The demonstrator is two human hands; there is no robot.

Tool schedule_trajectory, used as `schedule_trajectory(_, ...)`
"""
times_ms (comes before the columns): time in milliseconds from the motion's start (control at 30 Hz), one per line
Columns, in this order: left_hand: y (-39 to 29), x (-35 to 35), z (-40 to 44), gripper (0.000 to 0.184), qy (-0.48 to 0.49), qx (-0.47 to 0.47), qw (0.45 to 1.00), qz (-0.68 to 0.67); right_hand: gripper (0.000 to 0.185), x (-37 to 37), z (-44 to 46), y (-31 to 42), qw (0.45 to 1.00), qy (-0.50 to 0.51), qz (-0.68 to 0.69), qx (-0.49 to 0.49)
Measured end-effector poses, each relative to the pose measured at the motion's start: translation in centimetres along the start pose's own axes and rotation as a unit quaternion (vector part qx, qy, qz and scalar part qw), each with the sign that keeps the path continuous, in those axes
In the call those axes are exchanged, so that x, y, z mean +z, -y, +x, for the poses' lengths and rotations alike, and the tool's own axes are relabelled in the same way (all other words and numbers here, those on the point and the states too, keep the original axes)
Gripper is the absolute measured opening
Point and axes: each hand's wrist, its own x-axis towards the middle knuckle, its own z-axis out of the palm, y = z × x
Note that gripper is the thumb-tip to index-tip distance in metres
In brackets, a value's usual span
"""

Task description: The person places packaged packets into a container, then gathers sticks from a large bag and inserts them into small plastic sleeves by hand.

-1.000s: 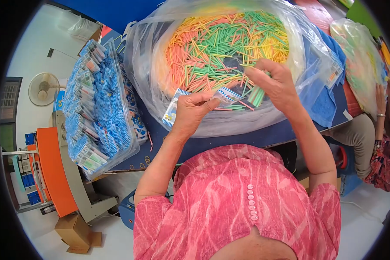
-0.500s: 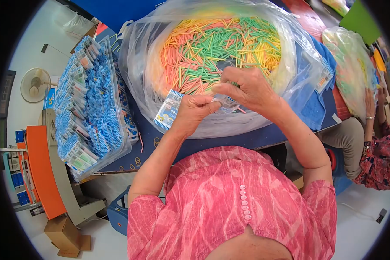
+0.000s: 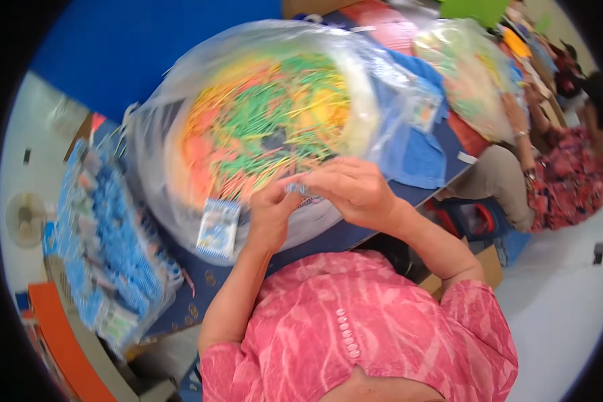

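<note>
Both hands meet over the near edge of a big clear plastic bag [image 3: 151, 151] spread open around many coloured sticks [image 3: 254, 110]. My left hand [image 3: 273, 209] is closed, pinching a small blue-and-white packet [image 3: 300, 189]. Closed on the same packet from the right is my right hand [image 3: 356, 194]; its fingers cover most of it, and what is inside cannot be made out. Just left of my left hand, another printed packet [image 3: 218, 229] lies on the bag's edge.
At the left stands a clear tray full of blue packets [image 3: 114, 234]. A blue cloth [image 3: 415, 157] lies right of the bag. Further right, a co-worker's hand [image 3: 516, 114] touches another bag of sticks [image 3: 459, 74]. Rubber bands [image 3: 193, 311] lie on the blue table [image 3: 174, 305].
The camera view has turned and shifted, so the bag and tray appear further left and lower. My right hand has come from the sticks to the packet in my left hand.
</note>
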Motion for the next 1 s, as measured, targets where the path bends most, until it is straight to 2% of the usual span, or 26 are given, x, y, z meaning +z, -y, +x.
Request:
schedule_trajectory(33,-0.7,1.3,-0.1,0.019,-0.022,0.025,0.997,-0.065,0.022,-1.3,-0.5,0.0,1.0,-0.011,-0.003,-0.002)
schedule_trajectory(67,-0.7,1.6,0.2,0.019,-0.01,0.025,0.997,-0.07,0.023,-2.3,-0.8,-0.2,1.0,-0.019,0.001,-0.005)
schedule_trajectory(133,-1.1,0.7,0.2,0.022,0.01,0.05,0.996,-0.071,0.02,-7.8,-1.2,0.2,0.983,-0.118,-0.077,0.116)
schedule_trajectory(167,-1.2,0.1,-0.1,0.023,0.009,0.062,0.996,-0.069,0.019,-9.5,-2.1,-2.0,0.943,-0.244,-0.153,0.165)
schedule_trajectory(200,-1.3,-0.4,-0.4,0.023,-0.006,0.062,0.996,-0.067,0.021,-11.3,-1.4,-2.1,0.904,-0.327,-0.099,0.257)
schedule_trajectory(233,-1.6,-0.9,-0.3,0.024,-0.028,0.06,0.998,-0.015,0.023,-12.9,-0.9,-3.8,0.891,-0.365,-0.029,0.268)
schedule_trajectory(300,-2.1,-2.3,-0.1,0.024,-0.068,0.05,0.992,0.092,0.025,-15.6,-3.8,-11.2,0.909,-0.339,0.003,0.242)
schedule_trajectory(333,-2.1,-3.2,-0.1,0.024,-0.083,0.048,0.991,0.097,0.025,-16.0,-5.1,-14.4,0.911,-0.332,0.017,0.246)
schedule_trajectory(433,-1.5,-5.2,0.5,0.023,-0.073,0.106,0.924,0.359,0.026,-16.0,-8.3,-20.7,0.89,-0.145,-0.158,0.402)
schedule_trajectory(467,-1.8,-5.3,0.8,0.023,-0.077,0.104,0.923,0.362,0.026,-15.4,-7.8,-20.3,0.891,-0.142,-0.153,0.402)
schedule_trajectory(533,-2.4,-4.6,1.7,0.019,-0.056,0.17,0.867,0.464,0.027,-14.2,-6.5,-18.6,0.899,-0.177,-0.307,0.257)
schedule_trajectory(567,-2.6,-4.1,2.5,0.018,-0.041,0.203,0.834,0.512,0.028,-13.6,-6.0,-17.5,0.886,-0.194,-0.381,0.181)
schedule_trajectory(600,-2.3,-3.6,3.6,0.018,-0.039,0.203,0.833,0.513,0.028,-13.0,-5.7,-16.6,0.885,-0.195,-0.38,0.183)
schedule_trajectory(667,-1.6,-2.1,6.5,0.014,0.008,0.314,0.756,0.574,0.029,-11.8,-4.8,-14.7,0.907,-0.201,-0.329,0.172)
schedule_trajectory(700,-1.6,-1.1,7.8,0.014,0.009,0.317,0.755,0.573,0.029,-11.3,-4.5,-13.9,0.916,-0.204,-0.304,0.164)
schedule_trajectory(767,-1.7,0.6,10.0,0.019,0.088,0.393,0.645,0.649,0.029,-10.8,-4.3,-12.2,0.921,-0.186,-0.318,0.128)
schedule_trajectory(800,-1.8,1.0,10.8,0.019,0.089,0.396,0.646,0.646,0.029,-10.7,-4.4,-11.4,0.925,-0.166,-0.328,0.093)
schedule_trajectory(833,-2.0,1.2,11.5,0.022,0.138,0.38,0.61,0.681,0.03,-10.7,-4.5,-10.8,0.928,-0.145,-0.337,0.059)
schedule_trajectory(900,-2.3,1.6,12.8,0.028,0.234,0.341,0.527,0.743,0.031,-10.5,-4.9,-9.7,0.93,-0.144,-0.334,0.058)
schedule_trajectory(933,-2.2,1.6,13.3,0.028,0.235,0.342,0.526,0.742,0.032,-10.4,-5.1,-9.2,0.932,-0.143,-0.327,0.059)
schedule_trajectory(1000,-1.2,1.2,14.2,0.024,0.27,0.388,0.484,0.737,0.033,-10.2,-5.6,-8.8,0.935,-0.143,-0.319,0.062)
